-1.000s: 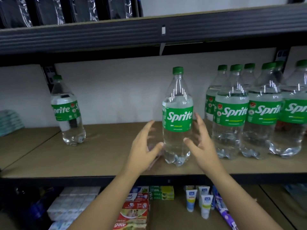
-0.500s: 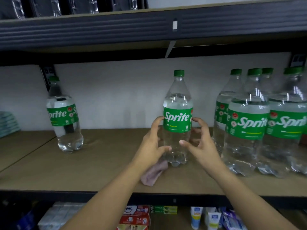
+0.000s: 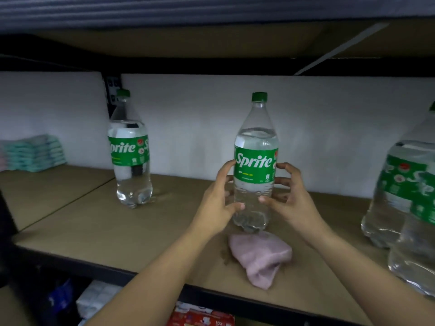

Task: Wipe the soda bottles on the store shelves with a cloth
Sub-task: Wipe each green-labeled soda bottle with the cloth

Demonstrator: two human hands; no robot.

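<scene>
Cloth lies bunched at the shelf front edge, loose, neither hand on it. Just behind it stands the bottle I'm holding, upright, base on or just above the board; can't tell which. My left hand wraps it from the left: thumb on the clear lower body, fingers curled round at the label edge. My right hand mirrors that from the right, thumb on the front below the label, fingers curled round the back. Green cap on, label facing me. More bottles stand at far right, well apart, blurred. Second bottle stands alone further back left, near the white back wall. Teal packs stacked far left.
</scene>
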